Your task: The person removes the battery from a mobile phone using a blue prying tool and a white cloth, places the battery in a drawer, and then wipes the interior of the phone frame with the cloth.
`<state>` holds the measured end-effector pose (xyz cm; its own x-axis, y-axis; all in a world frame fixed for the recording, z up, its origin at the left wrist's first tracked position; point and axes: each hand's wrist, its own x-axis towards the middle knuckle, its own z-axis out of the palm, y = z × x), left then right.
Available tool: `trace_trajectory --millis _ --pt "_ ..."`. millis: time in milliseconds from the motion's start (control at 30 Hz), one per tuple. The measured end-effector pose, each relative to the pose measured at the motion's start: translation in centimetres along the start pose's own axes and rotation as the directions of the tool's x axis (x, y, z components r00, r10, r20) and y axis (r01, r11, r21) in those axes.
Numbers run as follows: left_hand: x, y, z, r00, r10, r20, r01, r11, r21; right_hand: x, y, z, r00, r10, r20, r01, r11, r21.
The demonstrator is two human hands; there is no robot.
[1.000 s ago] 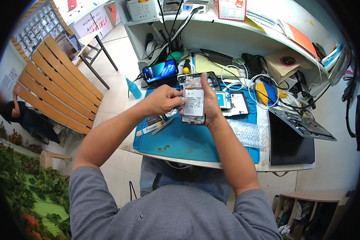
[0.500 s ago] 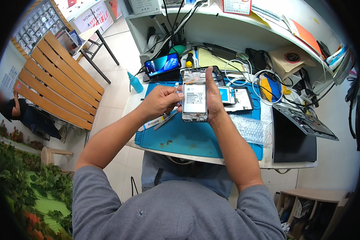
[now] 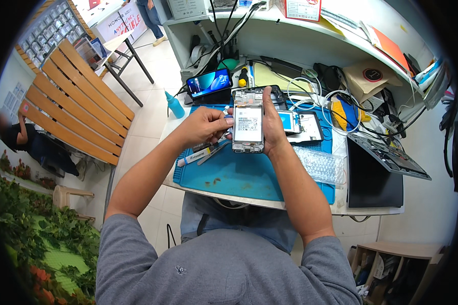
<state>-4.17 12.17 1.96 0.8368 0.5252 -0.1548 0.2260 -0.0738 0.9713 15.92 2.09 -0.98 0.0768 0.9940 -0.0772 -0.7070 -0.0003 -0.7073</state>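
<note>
Head view shows a person seated at a cluttered repair surface (image 3: 249,195), both forearms reaching up from the lower edge. The right hand (image 3: 273,127) grips an opened phone (image 3: 248,122), back cover off, along its right side, the thumb laid up along that edge and the fingers wrapped behind it. The phone is held upright above the blue work mat (image 3: 239,175), its white battery facing the camera. The left hand (image 3: 204,126) is curled against the phone's left edge, fingers pinched narrow around a small tool or part too small to make out, its tip touching the phone's side.

On the mat just below the left hand lie a white tube (image 3: 192,156) and a pair of tweezers (image 3: 213,151). To the right of the phone lies another dismantled phone frame (image 3: 303,127), and beside the right forearm a sheet of bubble wrap (image 3: 323,165). Behind the hands a lit phone (image 3: 208,83) leans propped up, with a blue squeeze bottle (image 3: 175,105) to its left at the surface's corner. A dark laptop (image 3: 376,173) sits at the right end. Cables tangle along the back under a white shelf (image 3: 290,25).
</note>
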Motion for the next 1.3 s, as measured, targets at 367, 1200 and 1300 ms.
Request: trace_trajectory --millis 367,1200,1300 --pt "-0.4 0.3 0.9 0.989 -0.108 -0.105 0.102 0.993 -0.059 0.3 0.3 0.0 0.997 -0.047 -0.064 0.051 0.997 0.063" --pt "-1.1 -0.4 1.5 0.995 -0.07 -0.069 0.059 0.987 -0.149 0.4 0.6 0.0 0.991 -0.111 -0.07 0.115 0.992 0.057" --pt "-1.2 -0.7 1.5 0.996 -0.046 -0.073 0.033 0.985 -0.17 0.4 0.6 -0.1 0.988 -0.146 -0.058 0.149 0.987 0.052"
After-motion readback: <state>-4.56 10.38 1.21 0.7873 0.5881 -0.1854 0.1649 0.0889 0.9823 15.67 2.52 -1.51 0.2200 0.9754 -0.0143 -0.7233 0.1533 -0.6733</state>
